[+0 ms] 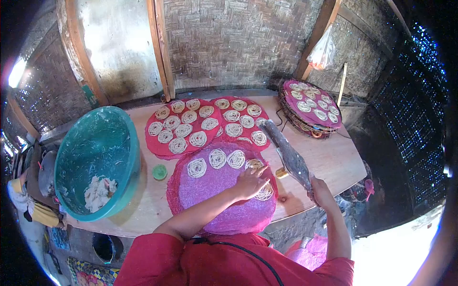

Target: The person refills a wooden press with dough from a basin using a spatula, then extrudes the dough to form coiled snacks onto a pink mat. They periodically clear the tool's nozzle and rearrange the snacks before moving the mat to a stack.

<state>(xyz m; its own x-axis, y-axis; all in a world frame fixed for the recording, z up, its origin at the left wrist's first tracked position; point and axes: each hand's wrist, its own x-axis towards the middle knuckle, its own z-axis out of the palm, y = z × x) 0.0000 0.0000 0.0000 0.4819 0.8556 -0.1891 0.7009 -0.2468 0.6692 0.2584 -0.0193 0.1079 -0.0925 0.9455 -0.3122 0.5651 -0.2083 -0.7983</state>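
Observation:
My left hand (250,183) is over the right part of a round pink cloth (210,200), its fingers spread and touching a coil of pale strands (264,191). More coils, such as one at the cloth's left (196,168), lie in an arc along its far edge. My right hand (322,191) is wrapped round the near end of a long, dark, worn tool (292,157), which slants up and left over the table. A small yellowish cylinder (282,172) is beside the tool, partly covered by it.
Two red cloths (160,145) (261,105) bearing coils lie at the back of the wooden table (341,162). A teal basin (129,176) with white dough (99,192) is at left, near a green lid (160,172). Stacked round trays (305,125) stand back right.

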